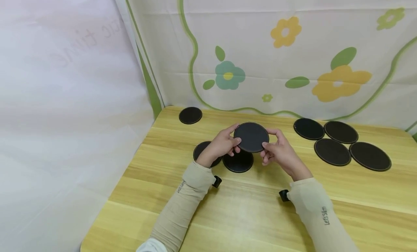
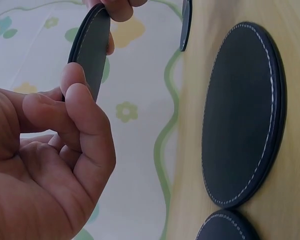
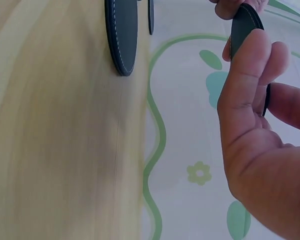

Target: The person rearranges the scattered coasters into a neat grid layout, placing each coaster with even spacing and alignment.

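Note:
Both hands hold one round black coaster (image 1: 251, 137) with a stitched rim, raised above the table and tilted toward the head camera. My left hand (image 1: 224, 142) pinches its left edge, thumb on the near face. At the opposite edge my right hand (image 1: 281, 152) pinches it the same way. In the left wrist view the held coaster (image 2: 92, 50) appears nearly edge-on between the fingers. Below it on the table lies a second coaster (image 1: 238, 162), its top partly hidden. Beside that one, another coaster (image 1: 201, 149) is partly covered by the left hand and wrist.
A lone coaster (image 1: 190, 115) lies at the table's back left corner. Several more sit close together at the back right, among them a front right coaster (image 1: 370, 156). The wooden table (image 1: 234, 212) meets a flower-printed cloth (image 1: 251, 89) behind and a white sheet (image 1: 71, 136) at left.

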Demonstrator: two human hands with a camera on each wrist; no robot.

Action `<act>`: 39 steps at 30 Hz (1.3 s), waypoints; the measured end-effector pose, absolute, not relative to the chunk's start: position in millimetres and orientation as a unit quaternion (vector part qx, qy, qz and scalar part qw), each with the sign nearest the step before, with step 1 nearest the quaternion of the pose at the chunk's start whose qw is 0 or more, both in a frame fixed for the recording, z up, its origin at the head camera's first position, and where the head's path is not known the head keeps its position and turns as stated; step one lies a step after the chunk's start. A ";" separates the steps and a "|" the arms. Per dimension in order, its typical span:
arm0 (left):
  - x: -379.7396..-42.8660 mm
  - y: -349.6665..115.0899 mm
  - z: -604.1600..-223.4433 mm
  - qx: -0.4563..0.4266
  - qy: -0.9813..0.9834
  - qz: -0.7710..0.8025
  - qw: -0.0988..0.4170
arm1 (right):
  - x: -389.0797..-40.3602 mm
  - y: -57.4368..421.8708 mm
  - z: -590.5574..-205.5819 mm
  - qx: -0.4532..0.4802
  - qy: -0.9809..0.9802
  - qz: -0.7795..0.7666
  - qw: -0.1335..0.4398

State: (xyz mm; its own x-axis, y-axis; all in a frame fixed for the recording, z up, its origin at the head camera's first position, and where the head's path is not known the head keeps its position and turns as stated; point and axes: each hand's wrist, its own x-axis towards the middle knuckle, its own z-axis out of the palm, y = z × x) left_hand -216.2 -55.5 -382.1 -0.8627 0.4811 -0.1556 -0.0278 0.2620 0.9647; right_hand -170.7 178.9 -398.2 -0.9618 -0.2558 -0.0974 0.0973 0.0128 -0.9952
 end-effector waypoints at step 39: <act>-193.6 -17.3 -402.9 0.190 0.766 0.550 0.273 | -136.0 231.7 -416.6 -0.043 0.729 -0.668 0.140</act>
